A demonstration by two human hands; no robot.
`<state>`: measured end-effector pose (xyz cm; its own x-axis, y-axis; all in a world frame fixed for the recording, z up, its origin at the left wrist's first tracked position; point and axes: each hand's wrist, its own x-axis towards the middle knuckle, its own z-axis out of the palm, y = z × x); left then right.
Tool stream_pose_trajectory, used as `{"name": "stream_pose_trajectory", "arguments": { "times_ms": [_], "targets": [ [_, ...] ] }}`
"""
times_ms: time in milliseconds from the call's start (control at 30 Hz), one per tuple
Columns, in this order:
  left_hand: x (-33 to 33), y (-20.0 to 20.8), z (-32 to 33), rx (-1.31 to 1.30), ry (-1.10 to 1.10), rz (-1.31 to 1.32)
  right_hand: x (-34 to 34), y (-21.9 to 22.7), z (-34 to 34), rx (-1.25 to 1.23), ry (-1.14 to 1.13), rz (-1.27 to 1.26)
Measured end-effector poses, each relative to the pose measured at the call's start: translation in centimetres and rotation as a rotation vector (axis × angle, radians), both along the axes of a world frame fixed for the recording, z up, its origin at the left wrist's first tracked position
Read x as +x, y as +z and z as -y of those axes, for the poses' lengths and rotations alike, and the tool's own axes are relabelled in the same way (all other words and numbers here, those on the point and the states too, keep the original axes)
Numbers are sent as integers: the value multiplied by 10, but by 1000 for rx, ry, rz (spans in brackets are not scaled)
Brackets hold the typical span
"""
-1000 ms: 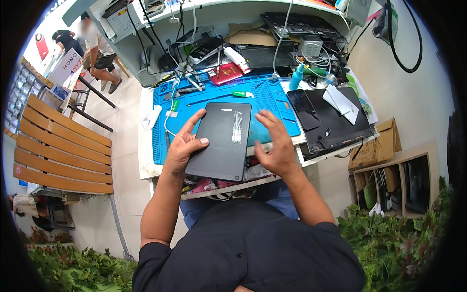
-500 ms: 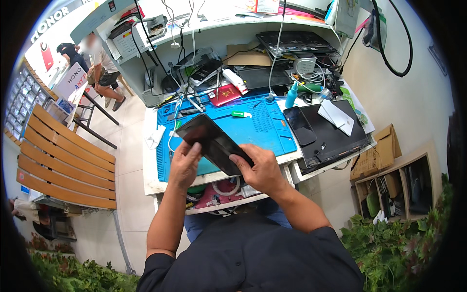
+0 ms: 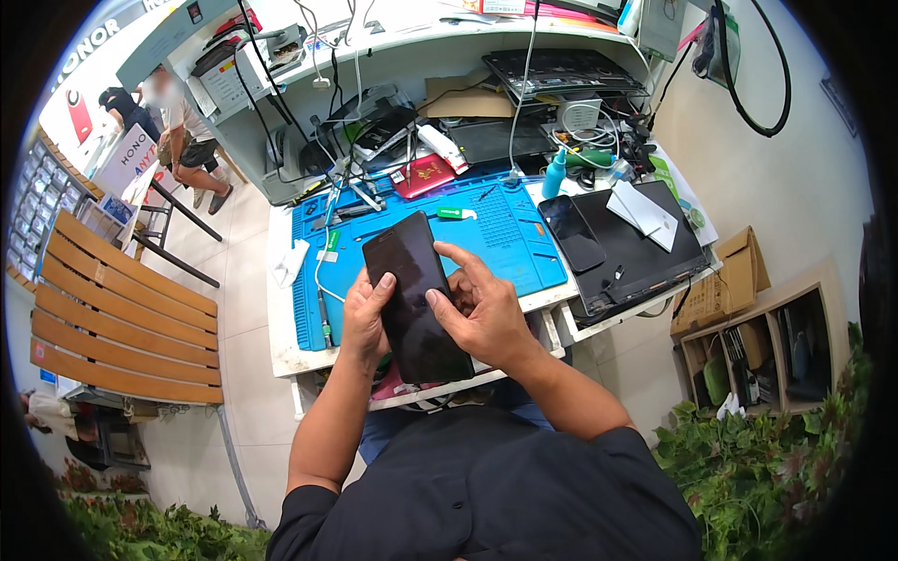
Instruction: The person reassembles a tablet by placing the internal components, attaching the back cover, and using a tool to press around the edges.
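Observation:
A dark tablet (image 3: 412, 304) with a glossy black screen is held upright over the front edge of the workbench. My left hand (image 3: 367, 313) grips its left edge, thumb lying on the screen and fingers behind. At the right edge is my right hand (image 3: 482, 309); its thumb rests on the screen, the index finger reaches up along the edge and the other fingers curl beside it. Beyond the tablet lies a blue repair mat (image 3: 514, 266) bearing a small green-and-white piece (image 3: 456, 214). A screwdriver-like tool (image 3: 325, 323) lies left of my left hand.
A black phone (image 3: 572, 232) and white cards (image 3: 644, 215) lie at right, on a dark laptop panel (image 3: 655, 266). Near them stands a blue bottle (image 3: 554, 174). Tools, cables and a red booklet (image 3: 424, 175) crowd the back. A wooden bench (image 3: 126, 309) stands left; people are beyond.
The tablet has turned from a slant to nearly upright and come lower, closer to me. My right hand has shifted its hold, with the index finger now stretched along the edge.

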<state>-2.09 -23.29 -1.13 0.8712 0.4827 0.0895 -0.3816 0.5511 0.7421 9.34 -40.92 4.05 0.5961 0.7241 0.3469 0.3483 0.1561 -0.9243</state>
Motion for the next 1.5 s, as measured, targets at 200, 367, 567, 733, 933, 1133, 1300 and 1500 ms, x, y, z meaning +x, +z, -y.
{"name": "stream_pose_trajectory", "arguments": {
  "times_ms": [200, 367, 567, 733, 933, 1133, 1300, 1500],
  "targets": [
    [-1, 0, -1, 118, 77, -25, 6, -8, 1, -5, 76, -140],
    [-3, 2, -1, 150, 89, -57, 7, -12, 4, -17, 96, -171],
    [-1, 4, 3, 185, 120, -62, 14, -24, 5, -5, 79, -100],
    [-1, 3, 3, 190, 96, -71, 13, -27, 7, 11, 74, -138],
    [0, 0, 5, 205, 115, -97, 13, -31, 8, 3, 52, -166],
    [2, -1, 6, 203, 119, -119, 8, -54, 4, 97, 0, -241],
    [3, -3, 8, 220, 156, -106, 9, -56, 5, 62, 14, -238],
    [3, -7, 5, 240, 144, -123, 6, -46, 5, 44, -24, -238]
  ]
}}
